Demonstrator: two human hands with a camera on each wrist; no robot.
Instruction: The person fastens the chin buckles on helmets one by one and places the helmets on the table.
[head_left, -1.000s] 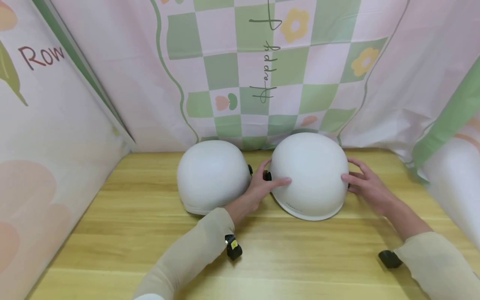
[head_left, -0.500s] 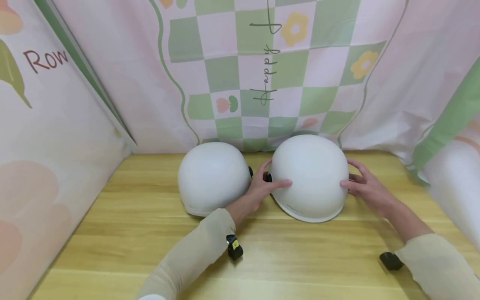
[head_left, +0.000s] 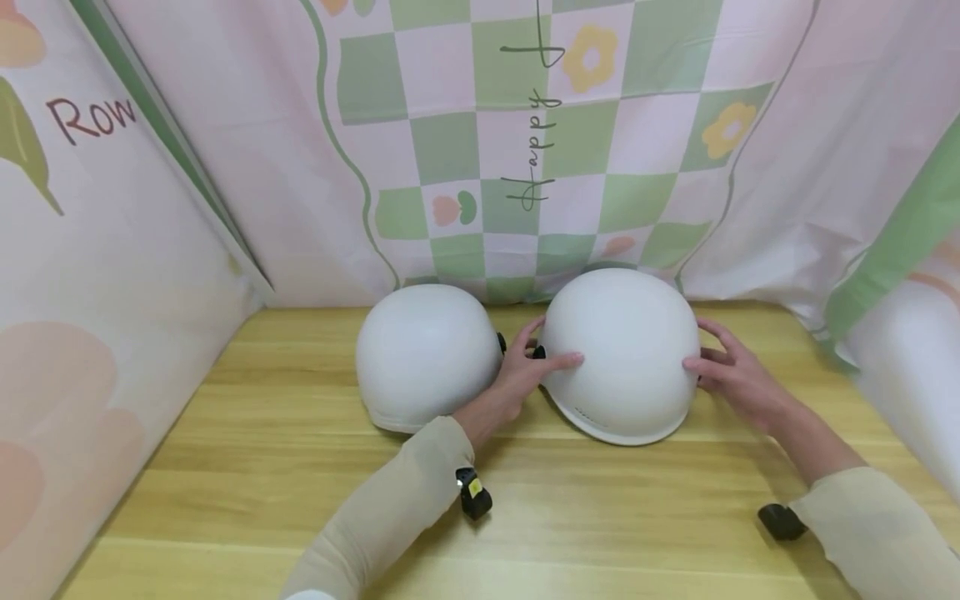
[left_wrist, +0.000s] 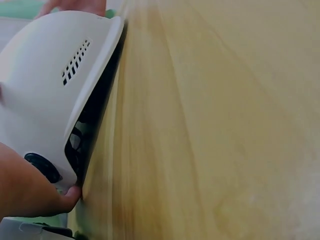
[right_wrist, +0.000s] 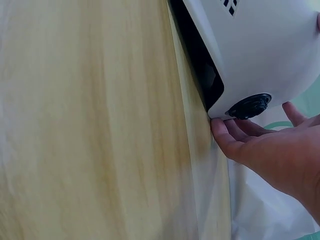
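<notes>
2 wht hlmts (head_left: 636, 342), fingers (head_left: 561, 363) on 1

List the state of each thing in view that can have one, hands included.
Helmet on the right: dome up, gripped from both sides; cannot tell whether its rim fully touches the table.
Helmet on the left: dome up, resting on the table, not gripped.
Left hand: gripping the helmet on the right.
Right hand: gripping the same helmet's opposite side.
Printed cloth: hanging behind the table, creased.
</notes>
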